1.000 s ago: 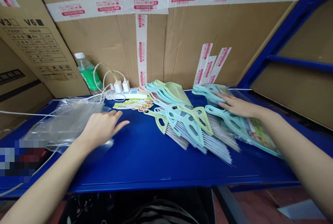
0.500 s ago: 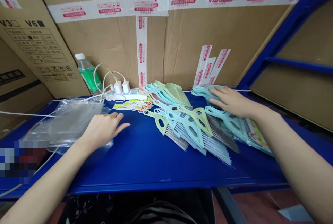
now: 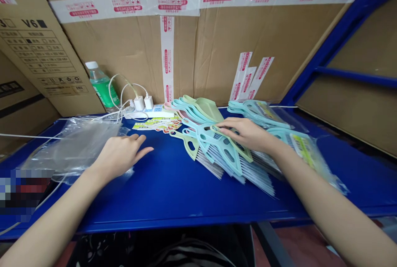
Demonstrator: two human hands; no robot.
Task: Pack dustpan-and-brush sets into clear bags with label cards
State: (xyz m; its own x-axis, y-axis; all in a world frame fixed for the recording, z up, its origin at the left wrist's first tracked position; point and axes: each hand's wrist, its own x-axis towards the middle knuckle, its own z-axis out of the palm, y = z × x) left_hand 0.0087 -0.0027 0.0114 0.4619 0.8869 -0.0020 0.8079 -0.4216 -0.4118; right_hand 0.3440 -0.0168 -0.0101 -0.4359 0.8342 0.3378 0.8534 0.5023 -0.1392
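Observation:
My left hand (image 3: 124,154) rests at the edge of a pile of clear plastic bags (image 3: 79,147), thumb held apart from the slightly curled fingers, with nothing seen in it. Fingers outstretched, my right hand (image 3: 248,132) is over the handle end of a yellow-green hand brush (image 3: 243,151); whether it touches the brush cannot be told. Under and beside that lie several loose brushes, among them a light blue brush (image 3: 228,153) and another yellow-green brush (image 3: 190,145). Stacked dustpans (image 3: 207,109) lie behind them. Bagged light blue brush-and-dustpan sets (image 3: 263,112) are to the right.
Printed cards (image 3: 158,125) lie in front of a white power strip (image 3: 155,112) with chargers and cables. A green-labelled bottle (image 3: 105,89) stands at the back left. Large cardboard boxes (image 3: 130,52) wall the rear of the blue table (image 3: 155,201). A blue metal frame (image 3: 328,39) rises at right.
My right hand has moved left, from the bagged sets to above the yellow-green brush, uncovering the bagged sets. My left hand stays in nearly the same place.

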